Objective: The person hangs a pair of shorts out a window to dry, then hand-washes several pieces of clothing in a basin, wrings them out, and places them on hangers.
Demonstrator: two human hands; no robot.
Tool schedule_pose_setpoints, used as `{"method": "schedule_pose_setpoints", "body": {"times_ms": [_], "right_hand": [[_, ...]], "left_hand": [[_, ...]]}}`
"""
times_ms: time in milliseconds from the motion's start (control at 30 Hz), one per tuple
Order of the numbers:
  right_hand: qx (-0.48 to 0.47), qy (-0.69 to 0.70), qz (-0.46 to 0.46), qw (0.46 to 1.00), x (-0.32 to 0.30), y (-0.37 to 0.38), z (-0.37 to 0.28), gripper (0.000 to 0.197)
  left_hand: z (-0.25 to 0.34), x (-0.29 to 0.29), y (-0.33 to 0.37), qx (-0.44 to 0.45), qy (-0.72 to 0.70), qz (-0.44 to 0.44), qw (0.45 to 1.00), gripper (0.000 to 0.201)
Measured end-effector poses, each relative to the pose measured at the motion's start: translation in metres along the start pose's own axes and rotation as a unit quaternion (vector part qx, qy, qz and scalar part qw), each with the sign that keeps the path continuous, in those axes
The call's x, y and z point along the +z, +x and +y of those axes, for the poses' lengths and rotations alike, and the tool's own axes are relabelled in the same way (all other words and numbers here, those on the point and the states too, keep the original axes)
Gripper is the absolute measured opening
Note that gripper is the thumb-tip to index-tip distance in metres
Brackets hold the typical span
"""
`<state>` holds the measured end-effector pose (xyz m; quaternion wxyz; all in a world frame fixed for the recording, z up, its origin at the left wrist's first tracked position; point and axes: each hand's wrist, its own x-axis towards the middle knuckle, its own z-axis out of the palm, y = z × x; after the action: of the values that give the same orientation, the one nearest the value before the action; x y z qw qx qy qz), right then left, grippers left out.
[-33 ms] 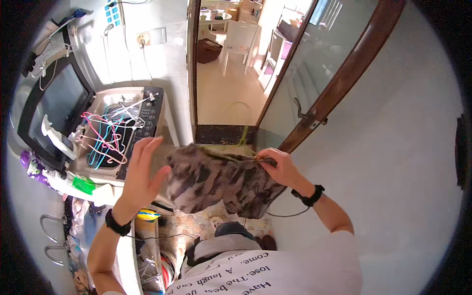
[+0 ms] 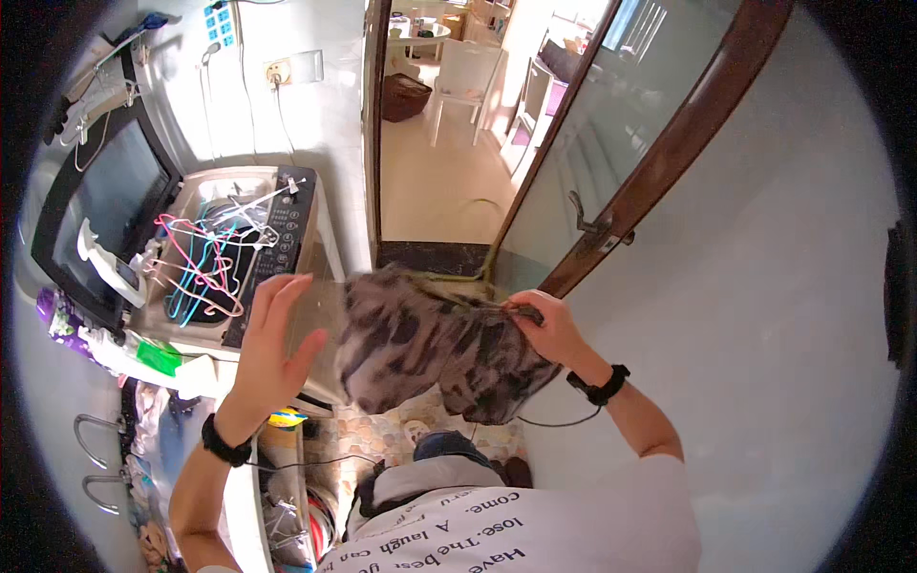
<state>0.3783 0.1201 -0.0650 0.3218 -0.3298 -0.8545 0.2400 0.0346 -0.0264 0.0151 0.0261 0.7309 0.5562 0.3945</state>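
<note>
Grey shorts with a dark blotchy pattern hang in front of me, legs downward. At the waistband's right end, my right hand is closed on the cloth. A thin yellow-green clothes hanger sits at the waistband, its hook rising above; how it is attached is partly hidden. My left hand is raised just left of the shorts, fingers apart, holding nothing.
On the left an open washing machine has several coloured hangers lying over it. Ahead, a glass door with a metal handle stands open beside the doorway. A white wall runs along the right.
The left side of the shorts has swung slightly to the right. The hanger's hook has shifted a little to the right too. Both hands stay nearly in place.
</note>
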Motion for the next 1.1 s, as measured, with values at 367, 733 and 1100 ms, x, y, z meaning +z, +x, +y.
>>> {"method": "schedule_pose_setpoints", "body": {"times_ms": [367, 733, 1100], "right_hand": [[0.212, -0.157, 0.159, 0.951, -0.023, -0.036, 0.138, 0.018], [0.397, -0.133, 0.184, 0.889, -0.022, -0.019, 0.2, 0.033], [0.459, -0.261, 0.098, 0.843, -0.001, -0.011, 0.187, 0.045]], "left_hand": [[0.004, -0.009, -0.089, -0.246, -0.139, 0.099, 0.954, 0.036], [0.011, -0.016, -0.149, -0.399, -0.139, 0.199, 0.884, 0.025], [0.009, -0.028, -0.194, -0.447, -0.165, 0.26, 0.84, 0.021]]}}
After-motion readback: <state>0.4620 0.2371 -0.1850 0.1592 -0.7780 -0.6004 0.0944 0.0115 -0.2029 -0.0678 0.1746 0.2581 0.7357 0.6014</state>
